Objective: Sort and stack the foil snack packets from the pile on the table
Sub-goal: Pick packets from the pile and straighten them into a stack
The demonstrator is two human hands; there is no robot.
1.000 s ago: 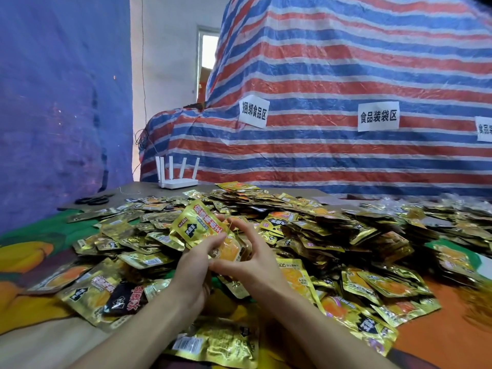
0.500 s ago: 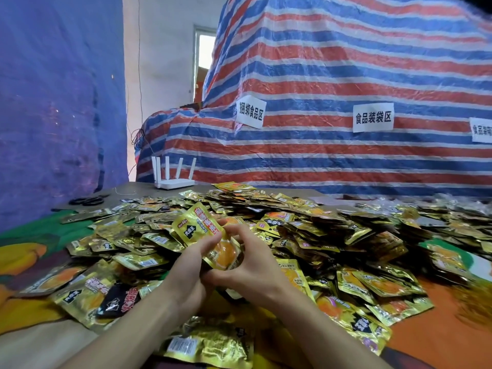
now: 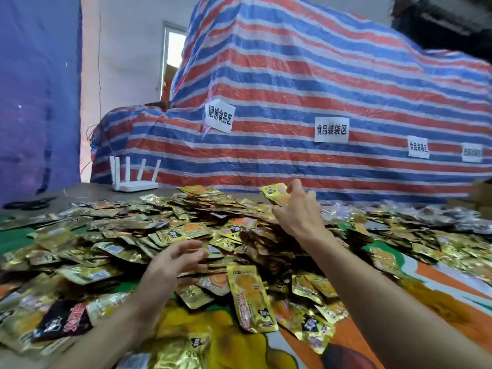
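I see the right hand (image 3: 298, 209) from its back, so the fingertips that pinch the small gold foil packet (image 3: 275, 193) are hidden from me, and the packet's lower corner too. The left hand (image 3: 173, 265) is blurred, and I cannot tell if its spread fingers touch the pile of gold foil snack packets (image 3: 133, 235) under it. The bottom edge cuts off both forearms. The pile is blurred on its left side and passes out of the left and right edges. The third white paper label (image 3: 418, 147) and the fourth white paper label (image 3: 471, 152) are too small to read. A flat black object (image 3: 26, 203) at the far left is too blurred to name. The edge cuts off a dark bulky shape (image 3: 439, 20) in the upper right corner and a brown box (image 3: 483, 193).
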